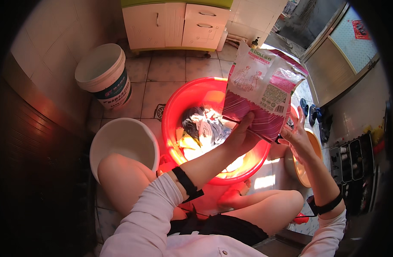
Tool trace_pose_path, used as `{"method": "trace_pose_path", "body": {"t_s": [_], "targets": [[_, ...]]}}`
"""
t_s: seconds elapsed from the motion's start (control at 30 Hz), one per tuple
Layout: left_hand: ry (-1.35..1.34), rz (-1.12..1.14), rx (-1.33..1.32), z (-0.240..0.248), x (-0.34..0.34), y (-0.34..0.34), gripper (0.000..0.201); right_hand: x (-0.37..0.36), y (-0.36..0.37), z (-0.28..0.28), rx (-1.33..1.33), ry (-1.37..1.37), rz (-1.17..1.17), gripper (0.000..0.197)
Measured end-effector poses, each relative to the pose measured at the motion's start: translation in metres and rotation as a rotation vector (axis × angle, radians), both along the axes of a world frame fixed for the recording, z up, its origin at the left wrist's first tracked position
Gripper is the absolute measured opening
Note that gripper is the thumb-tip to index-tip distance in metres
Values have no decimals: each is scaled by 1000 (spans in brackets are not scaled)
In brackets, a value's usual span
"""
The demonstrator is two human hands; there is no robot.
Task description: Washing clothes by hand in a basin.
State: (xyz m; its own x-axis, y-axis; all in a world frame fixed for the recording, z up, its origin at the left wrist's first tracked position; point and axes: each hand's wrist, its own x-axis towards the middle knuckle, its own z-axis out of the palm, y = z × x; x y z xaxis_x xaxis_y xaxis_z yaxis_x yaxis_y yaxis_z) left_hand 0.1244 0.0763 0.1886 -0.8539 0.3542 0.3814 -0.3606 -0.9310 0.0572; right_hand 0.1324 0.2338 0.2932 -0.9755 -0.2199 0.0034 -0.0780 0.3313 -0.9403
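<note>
A pink and white bag of washing powder (265, 85) is held up in front of me, above the right side of a large red basin (173, 107). My left hand (243, 135) grips the bag near its lower left edge, thumb on the printed face and the other fingers hidden behind. Close beside the bag's lower right edge is my right hand (298, 136), its fingers apart; whether a fingertip touches the bag I cannot tell. Down in the basin lies a heap of dark, pale and yellow clothes (205, 128), partly washed out by sunlight and covered by my left forearm.
A white basin (125, 124) sits to my left, with a white bucket (100, 70) behind it. A cabinet (175, 25) stands at the back wall. On the right are an orange-rimmed basin (313, 145), dark slippers (313, 113) and a black rack (353, 160). A floor drain (160, 111) lies left of the red basin.
</note>
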Motion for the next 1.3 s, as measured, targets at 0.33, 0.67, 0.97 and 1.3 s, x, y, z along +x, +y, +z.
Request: {"method": "trace_pose_path", "body": {"t_s": [0.33, 0.67, 0.97, 1.3], "targets": [[214, -42, -1167, -45, 35, 33, 61, -2, -1, -9, -18, 216, -108, 75], [575, -312, -1800, -124, 56, 34, 50, -19, 29, 6, 940, 645, -104, 72], [1017, -385, -2160, -175, 84, 7, 67, -38, 54, 1, 523, 598, -159, 71], [1168, -120, -2308, -190, 90, 7, 37, -39, 90, -10, 421, 538, -162, 73]]}}
